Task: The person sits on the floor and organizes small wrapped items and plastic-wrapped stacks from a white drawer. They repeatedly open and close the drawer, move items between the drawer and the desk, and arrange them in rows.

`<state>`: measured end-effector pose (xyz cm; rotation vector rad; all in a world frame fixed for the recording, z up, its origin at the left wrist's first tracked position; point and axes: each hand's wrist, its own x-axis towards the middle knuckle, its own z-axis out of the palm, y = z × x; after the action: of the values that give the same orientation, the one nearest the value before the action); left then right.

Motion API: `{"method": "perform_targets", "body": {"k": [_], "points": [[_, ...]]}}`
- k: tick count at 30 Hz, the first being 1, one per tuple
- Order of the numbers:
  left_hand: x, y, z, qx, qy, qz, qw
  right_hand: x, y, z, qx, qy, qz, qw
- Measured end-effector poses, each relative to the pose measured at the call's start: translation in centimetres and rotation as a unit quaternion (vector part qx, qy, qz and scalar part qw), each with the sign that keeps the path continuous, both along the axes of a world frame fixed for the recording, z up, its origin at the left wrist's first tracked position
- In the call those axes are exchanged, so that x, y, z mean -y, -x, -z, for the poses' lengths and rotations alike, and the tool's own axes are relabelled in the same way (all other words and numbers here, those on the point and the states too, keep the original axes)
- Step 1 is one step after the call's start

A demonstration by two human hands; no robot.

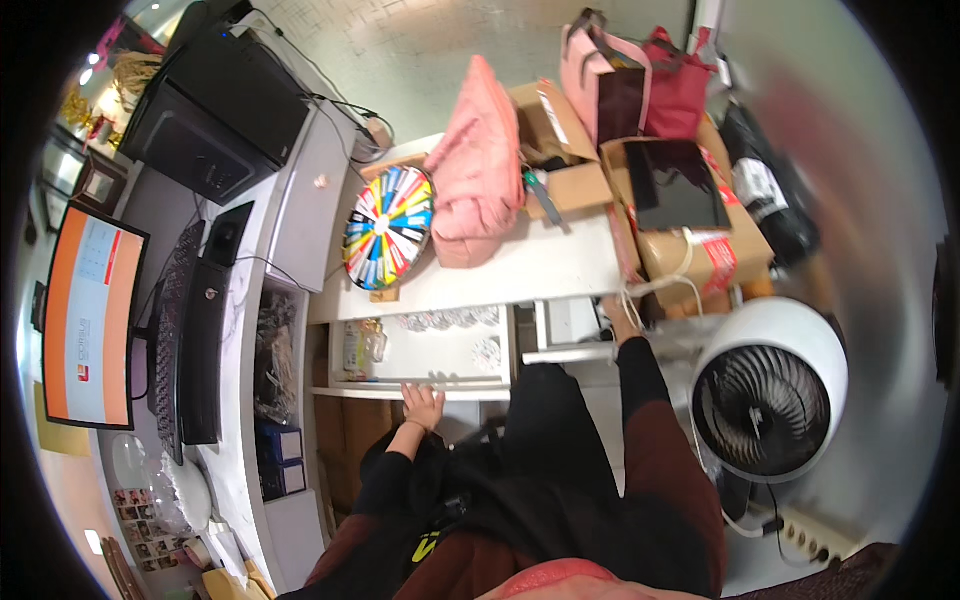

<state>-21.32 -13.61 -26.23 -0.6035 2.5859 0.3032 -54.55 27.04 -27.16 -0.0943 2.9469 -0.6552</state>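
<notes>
My left hand [422, 409] rests with spread fingers on the front edge of an open white drawer [420, 391]. Clear faceted items [487, 352] and a small glass bottle [375, 339] lie in that drawer. To the right, my right hand [619, 319] is at the right end of a second open drawer [574, 355], beside a white cable [664, 283]; its fingers are partly hidden, so whether it grips anything is unclear. Above the drawers, a colourful prize wheel [388, 227] and a pink padded jacket [478, 180] stand on the white desk top [555, 262].
A white round fan [772, 390] stands close to my right arm. Cardboard boxes [660, 262], a black tablet [675, 184] and bags [604, 82] crowd the back right. On the left counter are a monitor [94, 319], a keyboard [174, 337] and a black computer case [217, 112].
</notes>
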Motion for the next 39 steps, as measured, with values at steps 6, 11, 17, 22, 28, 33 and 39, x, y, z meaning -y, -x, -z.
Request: {"method": "perform_targets", "body": {"k": [6, 11, 17, 22, 28, 33, 39], "points": [[1.4, 3.5, -1.2, 0.264, -0.053, 0.181, 0.946, -2.7, 2.7, 3.4, 0.085, -0.092, 0.032, 0.992], [0.9, 0.5, -3.7, 0.347, -0.095, 0.112, 0.926, -0.2, 4.1, 5.6, 0.113, -0.102, 0.004, 0.988], [1.3, 3.1, -2.7, 0.366, -0.107, 0.117, 0.917, -1.9, 4.6, 5.8, 0.125, -0.125, 0.036, 0.984], [2.2, 1.2, -1.3, 0.321, -0.055, 0.201, 0.924, -0.9, 4.8, 5.4, 0.124, -0.121, 0.029, 0.984], [1.1, 1.6, -2.3, 0.31, -0.1, 0.103, 0.94, -0.7, 5.0, 5.4, 0.126, -0.122, 0.028, 0.984], [0.9, 1.9, -2.6, 0.327, -0.115, 0.11, 0.932, -0.5, 4.5, 5.3, 0.127, -0.126, 0.023, 0.984], [0.3, 0.4, -1.4, 0.323, -0.1, 0.13, 0.932, 0.9, 3.6, 4.6, 0.131, -0.122, -0.008, 0.984]]}}
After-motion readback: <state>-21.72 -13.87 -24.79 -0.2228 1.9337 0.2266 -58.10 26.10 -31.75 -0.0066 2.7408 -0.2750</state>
